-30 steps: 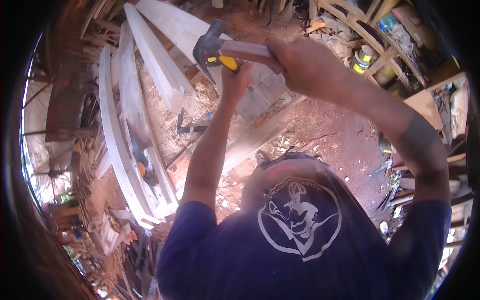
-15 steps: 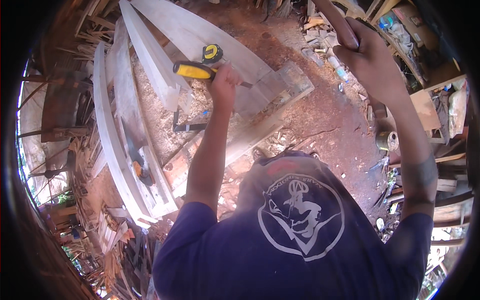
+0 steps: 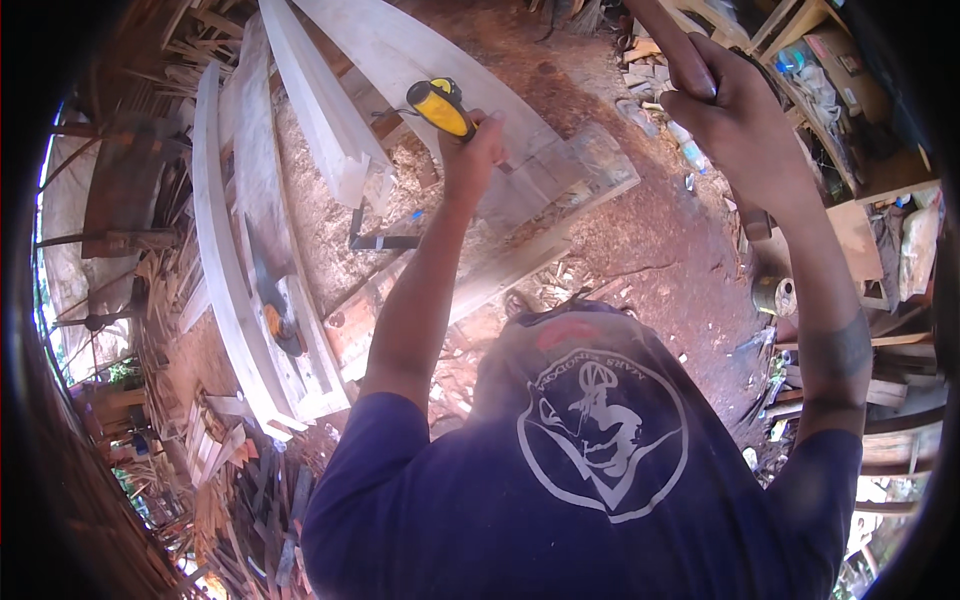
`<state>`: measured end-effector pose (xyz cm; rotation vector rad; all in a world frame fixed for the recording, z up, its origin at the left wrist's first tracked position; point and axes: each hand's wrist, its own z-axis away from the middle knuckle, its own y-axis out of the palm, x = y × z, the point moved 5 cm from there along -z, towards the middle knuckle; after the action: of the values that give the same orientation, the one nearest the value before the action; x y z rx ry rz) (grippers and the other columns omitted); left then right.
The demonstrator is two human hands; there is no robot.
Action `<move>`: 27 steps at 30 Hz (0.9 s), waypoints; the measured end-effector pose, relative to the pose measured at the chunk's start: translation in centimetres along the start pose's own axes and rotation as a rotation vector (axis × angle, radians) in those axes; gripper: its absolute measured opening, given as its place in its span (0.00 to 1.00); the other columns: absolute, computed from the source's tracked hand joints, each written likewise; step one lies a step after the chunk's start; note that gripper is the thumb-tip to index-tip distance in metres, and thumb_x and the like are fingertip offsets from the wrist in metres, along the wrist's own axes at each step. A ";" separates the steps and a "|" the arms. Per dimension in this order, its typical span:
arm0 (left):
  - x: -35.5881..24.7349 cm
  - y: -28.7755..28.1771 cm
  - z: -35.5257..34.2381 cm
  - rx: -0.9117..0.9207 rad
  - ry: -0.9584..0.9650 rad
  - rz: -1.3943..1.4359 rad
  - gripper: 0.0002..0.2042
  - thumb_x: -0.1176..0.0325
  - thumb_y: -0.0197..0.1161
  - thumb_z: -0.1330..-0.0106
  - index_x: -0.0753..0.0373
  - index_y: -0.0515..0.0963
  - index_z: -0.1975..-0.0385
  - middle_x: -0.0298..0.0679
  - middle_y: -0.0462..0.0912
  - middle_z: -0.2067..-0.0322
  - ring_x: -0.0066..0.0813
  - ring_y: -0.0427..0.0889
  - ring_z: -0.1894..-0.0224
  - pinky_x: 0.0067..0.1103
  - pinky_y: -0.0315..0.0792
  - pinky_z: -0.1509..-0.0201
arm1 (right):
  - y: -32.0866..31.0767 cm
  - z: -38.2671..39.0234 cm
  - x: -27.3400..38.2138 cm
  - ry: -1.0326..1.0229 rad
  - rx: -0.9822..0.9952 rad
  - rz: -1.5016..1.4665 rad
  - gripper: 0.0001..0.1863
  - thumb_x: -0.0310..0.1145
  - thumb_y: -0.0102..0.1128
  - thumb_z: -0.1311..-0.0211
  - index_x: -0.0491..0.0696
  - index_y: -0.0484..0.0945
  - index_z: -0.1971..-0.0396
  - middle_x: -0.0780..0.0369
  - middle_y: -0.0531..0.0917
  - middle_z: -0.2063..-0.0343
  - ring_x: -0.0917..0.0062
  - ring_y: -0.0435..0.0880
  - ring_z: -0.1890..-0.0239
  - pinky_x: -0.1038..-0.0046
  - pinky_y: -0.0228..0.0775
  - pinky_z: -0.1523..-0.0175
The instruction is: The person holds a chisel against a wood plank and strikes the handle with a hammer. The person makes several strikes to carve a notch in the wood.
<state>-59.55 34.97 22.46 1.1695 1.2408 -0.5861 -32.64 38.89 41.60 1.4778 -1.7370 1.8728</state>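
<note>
My left hand (image 3: 474,148) grips a yellow-and-black handled tool (image 3: 438,106), probably a chisel, held over a wide pale board (image 3: 520,125) in the upper middle; its working end is hard to make out. A yellow-and-black tape measure (image 3: 448,85) is partly hidden behind that handle. Up at the right, my right hand (image 3: 752,125) is wrapped round the wooden handle of a hammer (image 3: 670,42), whose head is out of the picture. A black metal square (image 3: 385,242) lies among shavings, left of my left forearm.
Long pale planks (image 3: 212,190) and beams (image 3: 310,110) lie at the left, with a dark-and-orange tool (image 3: 282,318) between them. Scrap wood (image 3: 260,510) is heaped lower left. Along the right are cluttered timber shelving (image 3: 840,110), plastic bottles and a tin (image 3: 773,295).
My right hand has swung the hammer from over my left hand to the upper right. My left hand's tool has shifted, its handle now tilted up-left, covering part of the tape measure.
</note>
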 end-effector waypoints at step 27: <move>0.0 -0.3 0.6 -0.006 0.013 -0.072 0.17 0.73 0.62 0.33 0.58 0.67 0.84 0.28 0.65 0.88 0.17 0.64 0.88 0.19 0.59 0.83 | -3.7 -0.3 12.1 -0.430 -0.248 -0.011 0.07 0.20 0.48 0.37 0.38 0.78 0.69 0.55 0.79 0.85 0.74 0.81 0.87 0.82 0.74 0.82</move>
<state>-59.61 34.34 22.33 1.1288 1.2992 -0.6290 -36.08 34.62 52.98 1.8758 -2.0421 1.3352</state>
